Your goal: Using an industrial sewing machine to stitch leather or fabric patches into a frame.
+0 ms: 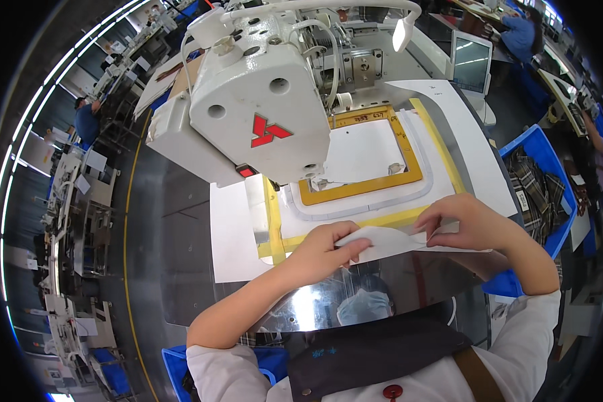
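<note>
Between my hands, at the near edge of the sewing machine's work area, is a thin white sheet (385,241); whether it is paper or fabric I cannot tell. My left hand (323,252) pinches its left end between thumb and fingers. At the other end my right hand (461,221) is closed, thumb against fingers, on the sheet's edge. Just beyond lies a white template (358,213) bordered with yellow tape. A gold-coloured frame (355,192) rests on it, around a white piece (365,151). The machine's large white head (261,157) hides the frame's left part.
A polished metal table (248,305) extends beneath the work toward me. To the right stands a blue bin (573,218) of plaid cloth (529,191), and behind it a screen (472,63). Another blue bin (174,365) is at lower left. Co-workers sit farther off.
</note>
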Demonstrator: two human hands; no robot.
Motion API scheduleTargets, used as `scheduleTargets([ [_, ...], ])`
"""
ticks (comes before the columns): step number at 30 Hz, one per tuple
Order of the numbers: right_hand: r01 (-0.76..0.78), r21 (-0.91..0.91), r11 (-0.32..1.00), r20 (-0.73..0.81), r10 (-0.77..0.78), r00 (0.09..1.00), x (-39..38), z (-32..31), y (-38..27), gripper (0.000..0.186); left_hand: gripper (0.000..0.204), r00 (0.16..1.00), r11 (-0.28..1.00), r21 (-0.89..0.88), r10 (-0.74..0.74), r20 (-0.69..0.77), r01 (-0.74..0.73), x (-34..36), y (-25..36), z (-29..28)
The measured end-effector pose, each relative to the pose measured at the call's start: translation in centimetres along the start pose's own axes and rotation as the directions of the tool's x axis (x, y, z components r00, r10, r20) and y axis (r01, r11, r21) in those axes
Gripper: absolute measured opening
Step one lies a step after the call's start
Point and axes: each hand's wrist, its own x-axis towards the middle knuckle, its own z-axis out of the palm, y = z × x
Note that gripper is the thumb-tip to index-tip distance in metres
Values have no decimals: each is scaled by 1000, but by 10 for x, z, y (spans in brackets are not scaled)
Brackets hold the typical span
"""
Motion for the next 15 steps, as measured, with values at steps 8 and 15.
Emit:
scheduleTargets([
  [8, 18, 27, 999, -56, -17, 998, 89, 32, -5, 36, 28, 909, 973, 232, 94, -405, 3, 7, -1, -11],
  [15, -47, -223, 974, -33, 41, 999, 144, 12, 17, 38, 27, 789, 824, 542, 220, -574, 165, -19, -6, -26],
])
